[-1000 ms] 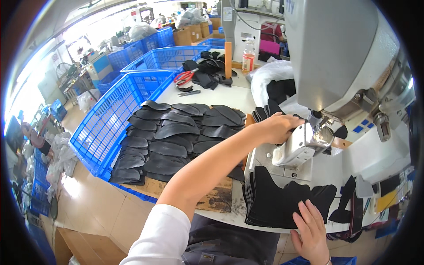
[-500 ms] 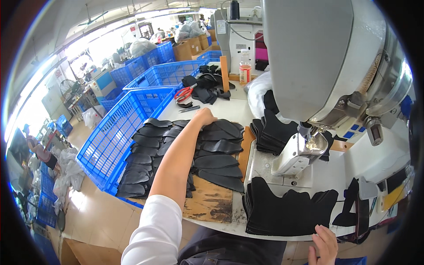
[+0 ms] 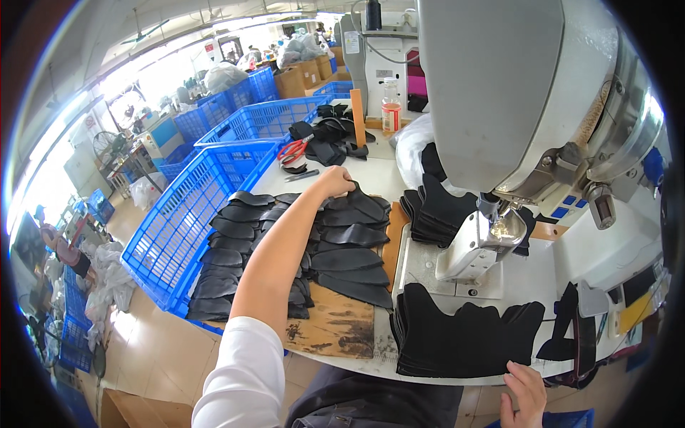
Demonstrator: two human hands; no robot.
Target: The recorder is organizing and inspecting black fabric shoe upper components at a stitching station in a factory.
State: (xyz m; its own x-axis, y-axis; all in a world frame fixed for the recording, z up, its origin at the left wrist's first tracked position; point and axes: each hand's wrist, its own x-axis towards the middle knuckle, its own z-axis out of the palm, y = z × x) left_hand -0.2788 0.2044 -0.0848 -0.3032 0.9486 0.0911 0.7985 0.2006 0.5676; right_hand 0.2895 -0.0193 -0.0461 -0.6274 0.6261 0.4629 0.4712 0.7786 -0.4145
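Observation:
My left hand (image 3: 335, 182) reaches across to the far end of rows of black leaf-shaped leather-like pieces (image 3: 349, 257). Its fingers are closed on the tip of the farthest black piece (image 3: 365, 205), whose end is raised off the others. Down at the front right, my right hand (image 3: 525, 396) is open, thumb apart from the fingers, with fingertips at the lower edge of a stack of black fabric panels (image 3: 464, 339). Nothing shows in its grip. A second stack of black panels (image 3: 435, 212) lies beside the sewing machine's post (image 3: 467, 250).
A blue plastic crate (image 3: 196, 221) stands left of the table, with another blue crate (image 3: 264, 118) behind. Red-handled scissors (image 3: 293, 150), dark scraps (image 3: 330, 143) and a glass jar (image 3: 390, 107) sit at the back. The large machine head (image 3: 492, 93) overhangs the right side.
My left hand has closed on the farthest piece and lifted its tip slightly. My right hand stays by the panel stack. The whole view has shifted a little.

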